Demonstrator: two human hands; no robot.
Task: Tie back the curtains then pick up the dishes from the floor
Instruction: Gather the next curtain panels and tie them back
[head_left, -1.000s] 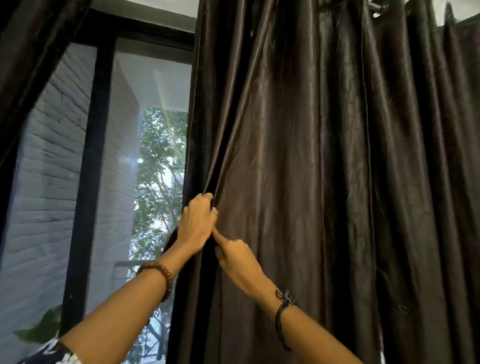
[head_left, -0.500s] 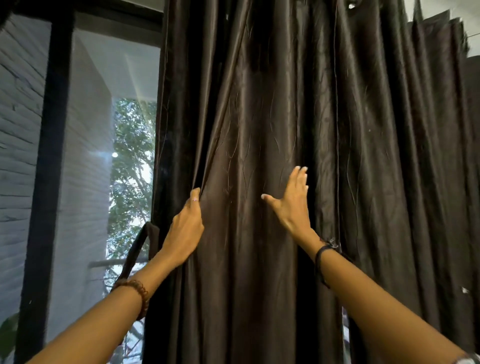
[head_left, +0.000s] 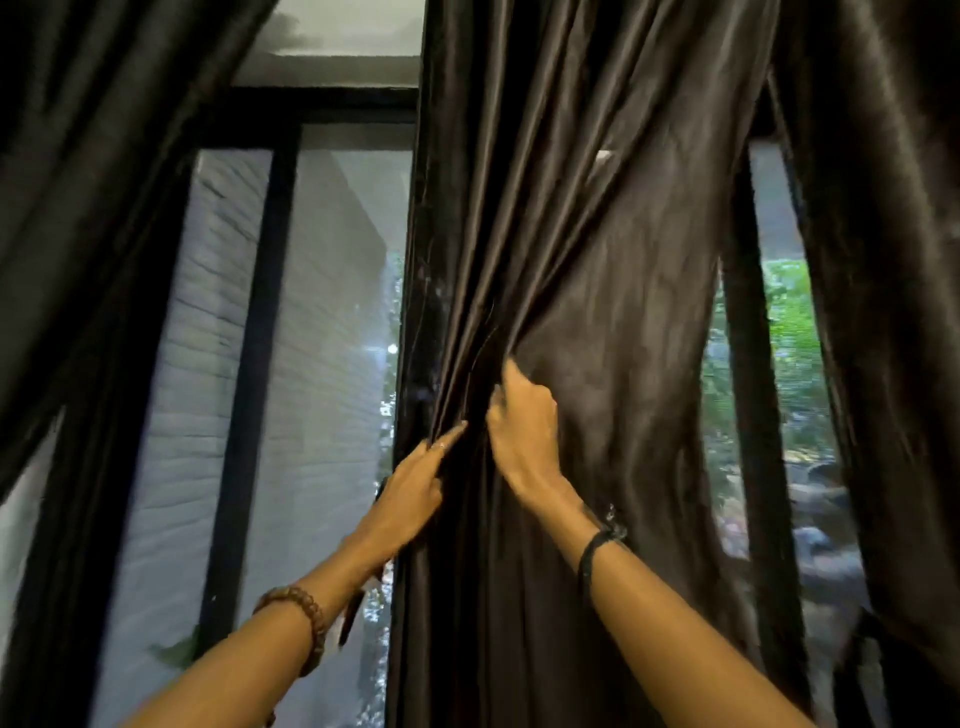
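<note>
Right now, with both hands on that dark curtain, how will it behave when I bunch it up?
The curtain looks floppy: it folds into deep pleats where the right hand grips it. Its sheen suggests slippery fabric, so folds may slide out from under the left hand.

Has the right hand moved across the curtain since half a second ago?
Yes. The right hand has moved left across the curtain, from apart to close beside the left hand, and now grips gathered folds instead of lying flat.
</note>
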